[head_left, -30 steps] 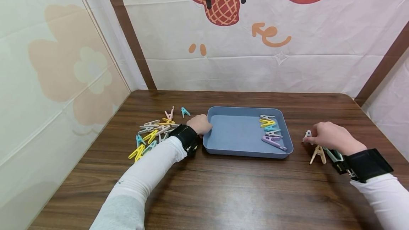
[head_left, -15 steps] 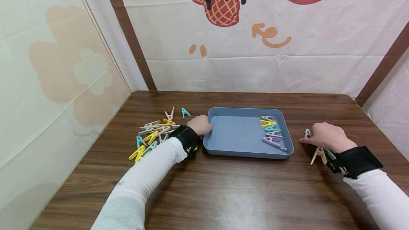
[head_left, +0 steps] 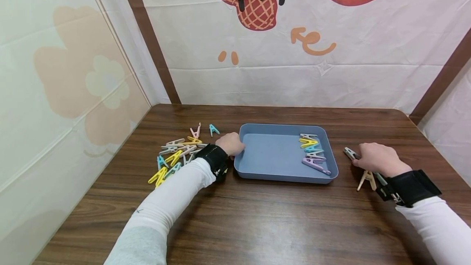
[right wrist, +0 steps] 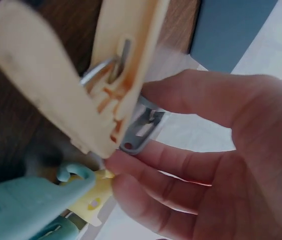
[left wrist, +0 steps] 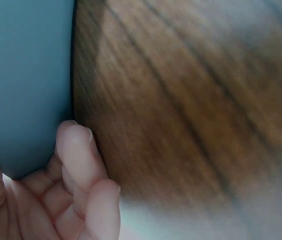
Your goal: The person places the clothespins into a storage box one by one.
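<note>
Head view: grey clothespin (head_left: pixel 351 153) aslant (toward upper-left).

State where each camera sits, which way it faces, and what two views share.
Head: worn on the head, facing forward and down at table, tray and pegs; left hand, right hand and sleeves show.
Left wrist: worn there, facing the tray's edge; left fingers show.
Right wrist: worn there, facing the tan peg and grey peg; right fingers show.
Head and right wrist share both those pegs.
</note>
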Motion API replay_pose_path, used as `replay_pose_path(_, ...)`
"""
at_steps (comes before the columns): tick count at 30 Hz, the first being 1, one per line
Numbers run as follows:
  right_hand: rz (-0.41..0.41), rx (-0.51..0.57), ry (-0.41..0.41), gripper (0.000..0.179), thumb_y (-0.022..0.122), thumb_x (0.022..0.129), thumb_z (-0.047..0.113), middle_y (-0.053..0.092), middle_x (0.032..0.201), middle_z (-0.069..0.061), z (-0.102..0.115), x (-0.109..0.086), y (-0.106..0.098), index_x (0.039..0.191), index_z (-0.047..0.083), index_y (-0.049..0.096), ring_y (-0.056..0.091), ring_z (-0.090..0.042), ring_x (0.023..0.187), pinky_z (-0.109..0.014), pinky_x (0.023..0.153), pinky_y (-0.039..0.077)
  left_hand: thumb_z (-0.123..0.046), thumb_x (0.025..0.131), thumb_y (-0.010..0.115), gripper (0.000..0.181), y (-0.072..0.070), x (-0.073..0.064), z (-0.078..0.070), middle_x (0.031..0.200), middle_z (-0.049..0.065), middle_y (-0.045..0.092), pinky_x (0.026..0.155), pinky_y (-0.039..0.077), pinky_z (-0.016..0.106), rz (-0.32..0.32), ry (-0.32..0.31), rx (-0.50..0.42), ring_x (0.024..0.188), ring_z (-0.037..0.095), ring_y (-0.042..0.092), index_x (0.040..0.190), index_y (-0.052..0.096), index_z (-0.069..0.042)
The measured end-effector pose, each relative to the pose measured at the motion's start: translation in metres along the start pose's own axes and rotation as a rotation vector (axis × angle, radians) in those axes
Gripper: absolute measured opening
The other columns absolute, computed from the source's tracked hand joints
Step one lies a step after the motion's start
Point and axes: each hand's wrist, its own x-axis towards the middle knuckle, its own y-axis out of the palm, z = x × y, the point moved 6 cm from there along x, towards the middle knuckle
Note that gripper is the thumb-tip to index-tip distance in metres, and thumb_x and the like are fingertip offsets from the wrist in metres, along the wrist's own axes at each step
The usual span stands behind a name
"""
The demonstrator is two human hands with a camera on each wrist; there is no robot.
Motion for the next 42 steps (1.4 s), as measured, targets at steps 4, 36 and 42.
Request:
replay_pose_path(4, -0.078, 0.002, -0.020, 0.027, 0.065, 0.087, 0.023, 0.045, 0.065, -0.004, 0.001, -0.001, -0.008, 0.074, 0.006, 0.049, 0.045, -0.018, 0.056, -0.033, 0.050, 0.033, -0.023, 0.097, 0.049, 0.026, 0.000, 0.000, 0.000, 0.062, 0.007, 0.064, 0.047, 0.044, 0.029, -0.002, -0.001, -0.001, 0.047, 0.016, 0.060, 0.083, 0.063, -0.006)
replay_pose_path(36, -0.124, 0.037, -0.399, 0.026, 0.082, 0.078, 0.031, 0.056, 0.079, 0.006, 0.114, -0.025, -0.020, 0.088, 0.016, 0.063, 0.045, -0.010, 0.064, -0.029, 0.055, 0.037, -0.022, 0.097, 0.049, 0.028, -0.002, -0.003, -0.002, 0.060, 0.007, 0.063, 0.042, 0.041, 0.026, 0.000, 0.007, -0.005, 0.044, 0.014, 0.057, 0.078, 0.063, -0.006)
replay_pose_path(42, -0.073, 0.078, -0.407, 0.025, 0.083, 0.077, 0.029, 0.060, 0.081, 0.006, 0.112, -0.020, -0.016, 0.089, 0.015, 0.066, 0.050, -0.010, 0.068, -0.029, 0.058, 0.042, -0.023, 0.097, 0.049, 0.029, -0.002, -0.004, -0.001, 0.060, 0.007, 0.063, 0.042, 0.041, 0.026, -0.005, 0.007, -0.001, 0.044, 0.014, 0.057, 0.078, 0.063, -0.006)
